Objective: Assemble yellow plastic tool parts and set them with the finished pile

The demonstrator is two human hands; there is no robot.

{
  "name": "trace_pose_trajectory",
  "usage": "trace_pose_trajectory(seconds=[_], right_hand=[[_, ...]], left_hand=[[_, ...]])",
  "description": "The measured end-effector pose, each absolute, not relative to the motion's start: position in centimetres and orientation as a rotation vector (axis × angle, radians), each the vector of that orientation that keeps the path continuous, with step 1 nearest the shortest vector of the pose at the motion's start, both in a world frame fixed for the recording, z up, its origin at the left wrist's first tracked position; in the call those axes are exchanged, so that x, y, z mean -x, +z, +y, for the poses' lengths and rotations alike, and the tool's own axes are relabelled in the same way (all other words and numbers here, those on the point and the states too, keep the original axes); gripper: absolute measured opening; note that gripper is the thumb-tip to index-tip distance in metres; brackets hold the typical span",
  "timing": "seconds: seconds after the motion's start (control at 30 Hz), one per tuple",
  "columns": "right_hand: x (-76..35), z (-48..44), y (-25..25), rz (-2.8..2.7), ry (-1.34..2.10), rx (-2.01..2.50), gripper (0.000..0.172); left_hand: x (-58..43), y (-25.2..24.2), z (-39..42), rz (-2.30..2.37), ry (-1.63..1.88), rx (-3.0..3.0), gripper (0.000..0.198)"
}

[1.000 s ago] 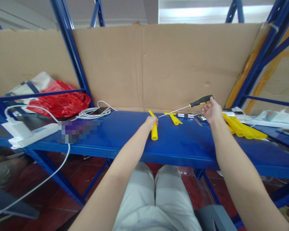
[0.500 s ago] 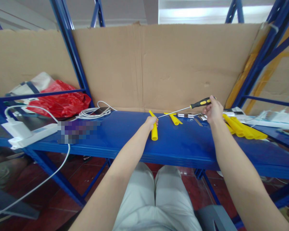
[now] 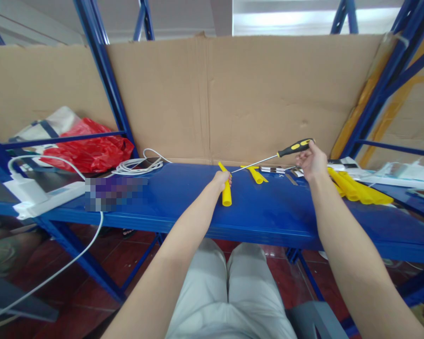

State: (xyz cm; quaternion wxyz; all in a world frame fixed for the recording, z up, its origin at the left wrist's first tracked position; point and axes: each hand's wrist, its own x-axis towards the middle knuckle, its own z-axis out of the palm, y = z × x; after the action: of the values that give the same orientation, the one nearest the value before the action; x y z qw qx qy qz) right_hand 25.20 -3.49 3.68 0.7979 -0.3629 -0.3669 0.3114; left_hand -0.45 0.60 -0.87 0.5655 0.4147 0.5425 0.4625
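Note:
My left hand point(image 3: 223, 181) is closed around a yellow plastic tube-like part point(image 3: 226, 197), its round open end toward me. In my right hand point(image 3: 313, 160) is the black and yellow handle of a long screwdriver point(image 3: 292, 149), gripped near its rear end. The screwdriver's shaft slants down to the left, and its tip meets the yellow part at my left fingers; the exact contact is hidden. Between my hands a second yellow part point(image 3: 257, 176) lies on the blue tabletop point(image 3: 183, 197).
Several more yellow parts point(image 3: 360, 188) are piled at the right, beside a white power strip point(image 3: 391, 178). Small metal pieces point(image 3: 291, 179) lie near my right hand. At left are a coiled white cable point(image 3: 137, 165), a red plastic bag point(image 3: 92, 146) and another power strip point(image 3: 49, 200). Cardboard point(image 3: 261, 99) stands behind.
My right hand has shifted its hold slightly at the screwdriver's handle, which tilts a little higher and has moved slightly left. My left hand and the yellow part stay in place.

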Motion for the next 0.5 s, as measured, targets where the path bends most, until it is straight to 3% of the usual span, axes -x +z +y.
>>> trace_pose_trajectory(seconds=[0.5], right_hand=[[-25.27, -3.06, 3.15, -0.765, 0.523, 0.813, 0.055]], left_hand=[[0.46, -1.05, 0.81, 1.260, 1.057, -0.990, 0.015]])
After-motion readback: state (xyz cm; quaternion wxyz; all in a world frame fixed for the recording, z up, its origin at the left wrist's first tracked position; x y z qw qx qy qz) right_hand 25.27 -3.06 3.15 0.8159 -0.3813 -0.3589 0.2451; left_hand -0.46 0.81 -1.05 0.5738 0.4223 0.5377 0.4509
